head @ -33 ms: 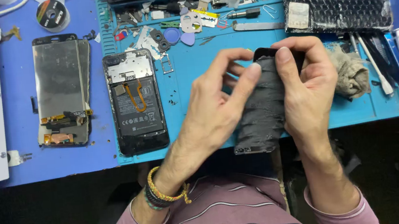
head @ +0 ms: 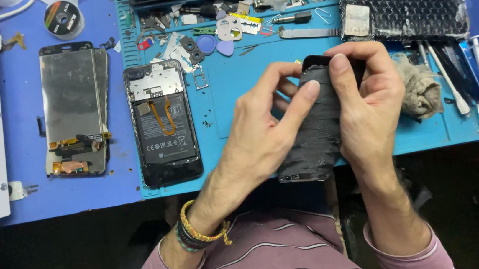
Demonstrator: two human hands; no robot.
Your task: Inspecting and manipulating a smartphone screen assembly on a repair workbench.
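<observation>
Left hand (head: 257, 132) and right hand (head: 366, 97) both closed around a dark, tape-wrapped phone panel (head: 317, 138), fingers curled over its upper end, held above the front edge of the teal repair mat (head: 245, 74); opened phone (head: 162, 125) with exposed battery lying flat to the left on the mat; detached screen (head: 73, 104) farther left on the blue desk (head: 32, 198); crumpled cloth (head: 424, 88) just beside the right hand.

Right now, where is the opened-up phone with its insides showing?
The opened phone lies on the teal mat's left edge, left of the left hand, right of the loose screen.
</observation>
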